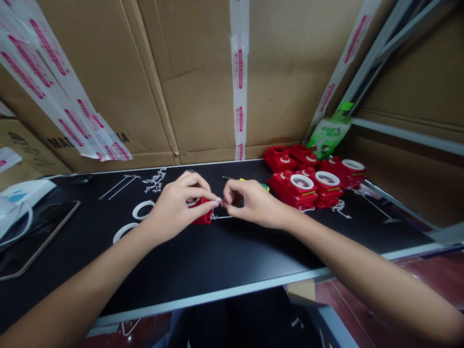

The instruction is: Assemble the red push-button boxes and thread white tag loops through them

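My left hand (184, 200) pinches a small white plastic piece (219, 200) between thumb and finger. Close against it, my right hand (250, 200) has its thumb and fingertips pressed together at the same piece; what exactly they grip is too small to make out. Under my left hand lies a red housing (203, 217), partly covered by the fingers. A thin metal rod shows between the hands on the black table (224, 256). Behind my right hand is a yellow-and-green handle (266, 186), mostly hidden.
Several red housings (293, 191) with white rings stand at the right, before a green bottle (331, 130). White rings (143, 210), white plastic bits (155, 181) and T-handled tools (121, 186) lie left. A phone (39, 241) is far left; cardboard (203, 87) walls the back.
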`<state>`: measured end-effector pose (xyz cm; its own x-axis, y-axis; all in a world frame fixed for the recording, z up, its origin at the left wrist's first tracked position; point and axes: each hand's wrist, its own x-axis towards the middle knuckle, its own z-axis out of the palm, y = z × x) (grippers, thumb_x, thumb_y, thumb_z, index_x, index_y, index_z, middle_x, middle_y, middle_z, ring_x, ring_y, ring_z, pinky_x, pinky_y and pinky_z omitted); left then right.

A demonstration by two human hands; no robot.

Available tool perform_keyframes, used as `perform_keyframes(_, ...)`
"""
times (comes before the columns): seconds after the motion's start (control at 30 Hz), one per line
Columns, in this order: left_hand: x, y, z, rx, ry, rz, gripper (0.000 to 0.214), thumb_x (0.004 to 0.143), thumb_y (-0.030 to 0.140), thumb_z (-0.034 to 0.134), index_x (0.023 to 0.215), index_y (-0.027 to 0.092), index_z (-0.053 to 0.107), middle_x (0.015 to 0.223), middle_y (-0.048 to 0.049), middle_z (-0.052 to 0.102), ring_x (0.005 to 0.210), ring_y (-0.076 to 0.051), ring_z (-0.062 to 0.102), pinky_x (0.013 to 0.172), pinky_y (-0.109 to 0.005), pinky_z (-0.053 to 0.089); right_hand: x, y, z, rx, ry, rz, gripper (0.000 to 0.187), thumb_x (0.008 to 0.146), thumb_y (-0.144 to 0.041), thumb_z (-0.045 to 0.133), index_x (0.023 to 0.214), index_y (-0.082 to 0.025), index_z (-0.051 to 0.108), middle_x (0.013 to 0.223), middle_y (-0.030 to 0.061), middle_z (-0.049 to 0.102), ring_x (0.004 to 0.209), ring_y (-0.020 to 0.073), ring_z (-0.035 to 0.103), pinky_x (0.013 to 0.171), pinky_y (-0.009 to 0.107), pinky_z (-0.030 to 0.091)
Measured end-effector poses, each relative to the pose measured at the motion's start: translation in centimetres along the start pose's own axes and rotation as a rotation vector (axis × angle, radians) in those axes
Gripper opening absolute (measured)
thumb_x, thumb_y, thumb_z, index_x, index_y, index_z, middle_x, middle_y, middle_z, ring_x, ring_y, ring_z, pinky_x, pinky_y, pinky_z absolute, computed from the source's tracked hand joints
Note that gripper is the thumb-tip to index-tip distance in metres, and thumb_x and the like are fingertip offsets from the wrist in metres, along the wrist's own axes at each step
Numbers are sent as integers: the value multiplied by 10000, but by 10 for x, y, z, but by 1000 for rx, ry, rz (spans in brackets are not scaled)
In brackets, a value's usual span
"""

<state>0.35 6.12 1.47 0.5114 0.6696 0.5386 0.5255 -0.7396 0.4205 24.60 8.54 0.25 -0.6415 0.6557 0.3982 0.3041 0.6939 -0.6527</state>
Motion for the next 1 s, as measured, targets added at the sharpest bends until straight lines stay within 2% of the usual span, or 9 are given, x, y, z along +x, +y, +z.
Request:
perform_keyframes(0.1,0,1,0,-48,3,-69,112,970,330,759,920,253,824,968,-27,692,945,-206,617,863,-362,490,-1,-5,2,-40,-44,-54,174,853,-71,677,812,-201,569,775,-34,637,682,120,579,666,241,437)
perform_keyframes(0.17,1,3,-2,-75,-57,-88,139,989,345,732,923,256,816,986,-27,694,969,-211,614,897,-372,484,0,-5,4,-72,-20,-77,197,844,-58,666,787,-207,550,762,-35,618,672,123,560,670,244,423)
perform_keyframes(0.33,5,9,-13,-77,-268,-60,224,1036,357,661,890,260,801,1021,-32,705,1064,-230,600,1000,-405,458,3,3,4,-88,190,-42,262,864,-108,660,734,-226,465,788,-3,650,736,160,610,715,273,435)
perform_keyframes(0.4,5,9,-14,-93,-249,-65,203,1025,360,674,909,266,812,1017,-36,704,1065,-233,606,999,-404,468,4,4,5,-106,214,-34,280,873,-123,667,723,-228,455,771,-6,640,726,160,607,709,273,428)
perform_keyframes(0.5,5,8,-11,-150,-157,-125,185,992,380,711,918,261,831,992,-38,697,966,-216,642,893,-369,513,2,-1,9,-107,112,-64,304,852,-102,698,704,-222,460,710,-38,591,653,129,560,664,250,402)
perform_keyframes(0.6,3,6,-4,-146,-45,-212,190,970,382,723,891,258,843,931,-28,676,852,-190,652,748,-324,512,-1,-7,15,-75,51,-139,322,861,-83,696,703,-221,452,701,-49,558,608,107,509,629,239,389)
perform_keyframes(0.7,2,5,1,-77,27,-212,178,963,347,712,886,253,842,913,-23,671,833,-185,652,716,-314,501,-4,-12,17,-102,72,-249,337,885,-48,648,729,-234,413,766,-23,574,671,122,541,658,251,422)
perform_keyframes(0.83,2,3,-1,-5,-30,-140,185,984,307,689,865,239,814,951,-22,697,850,-186,653,770,-327,498,-8,-14,11,-249,113,-370,313,975,-73,557,762,-249,410,831,20,587,768,161,586,689,280,463)
perform_keyframes(1.0,3,0,-5,25,-170,-29,147,1007,274,676,922,250,793,1003,-8,768,951,-202,682,948,-368,483,-8,-12,4,-294,79,-393,247,1023,-104,543,830,-246,480,977,66,686,840,172,636,720,293,507)
